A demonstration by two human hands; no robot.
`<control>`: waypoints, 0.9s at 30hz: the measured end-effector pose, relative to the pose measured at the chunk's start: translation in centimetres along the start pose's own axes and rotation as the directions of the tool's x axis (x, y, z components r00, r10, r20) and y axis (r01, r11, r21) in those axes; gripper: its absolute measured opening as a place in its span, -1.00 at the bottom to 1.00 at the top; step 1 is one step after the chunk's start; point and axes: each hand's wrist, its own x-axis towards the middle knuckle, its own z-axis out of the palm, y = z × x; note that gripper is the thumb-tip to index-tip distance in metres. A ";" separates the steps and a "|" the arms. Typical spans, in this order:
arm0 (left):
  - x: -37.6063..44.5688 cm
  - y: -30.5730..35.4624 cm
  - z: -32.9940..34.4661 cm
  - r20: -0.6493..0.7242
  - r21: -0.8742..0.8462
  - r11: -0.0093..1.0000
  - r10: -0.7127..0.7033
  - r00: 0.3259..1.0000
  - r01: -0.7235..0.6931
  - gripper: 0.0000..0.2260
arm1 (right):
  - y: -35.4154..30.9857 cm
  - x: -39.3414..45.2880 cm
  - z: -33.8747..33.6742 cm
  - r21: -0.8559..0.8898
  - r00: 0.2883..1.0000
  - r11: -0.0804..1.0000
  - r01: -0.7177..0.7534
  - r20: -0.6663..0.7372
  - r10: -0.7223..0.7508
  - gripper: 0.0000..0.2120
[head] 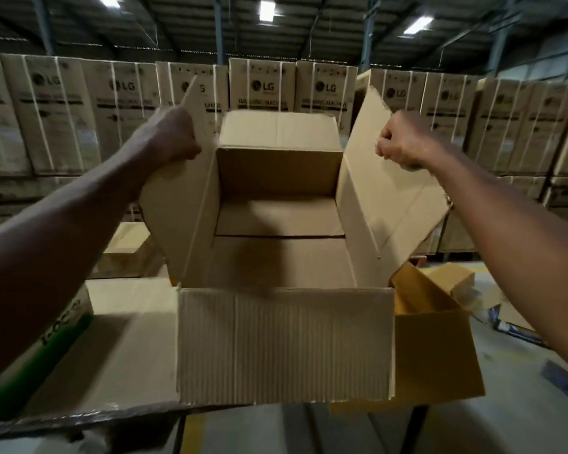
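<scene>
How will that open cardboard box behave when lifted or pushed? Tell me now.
Probably light: the cardboard box looks empty, and the left hand and right hand grip only its side flaps. Likely floppy at the top: the flaps are loose, and the near flap hangs down. Pushed, it would probably slide, not roll, given flat sides.

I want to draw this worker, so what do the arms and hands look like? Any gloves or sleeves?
Both are bare. The left hand and right hand wear no gloves, and I see no rings. The left forearm and right forearm show no sleeves up to the picture's edge, and neither wrist has a watch or band. The picture is slightly blurry, so tiny things could be missed.
</scene>
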 end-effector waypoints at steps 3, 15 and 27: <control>0.1 5.1 2.1 0.011 -0.022 0.999 0.034 0.999 -0.034 -0.92 | 5.4 0.5 -1.3 -0.041 1.000 0.999 -0.028 -0.002 0.028 -0.72; 4.4 16.8 10.9 0.100 -0.055 0.997 0.058 0.993 -0.052 -0.90 | 18.0 5.0 -2.1 -0.111 0.997 0.993 -0.036 0.057 0.042 -0.66; 12.3 19.3 21.0 0.176 -0.091 0.996 0.031 0.984 -0.016 -0.87 | 25.7 14.5 3.5 -0.113 0.990 0.993 -0.041 0.127 0.055 -0.78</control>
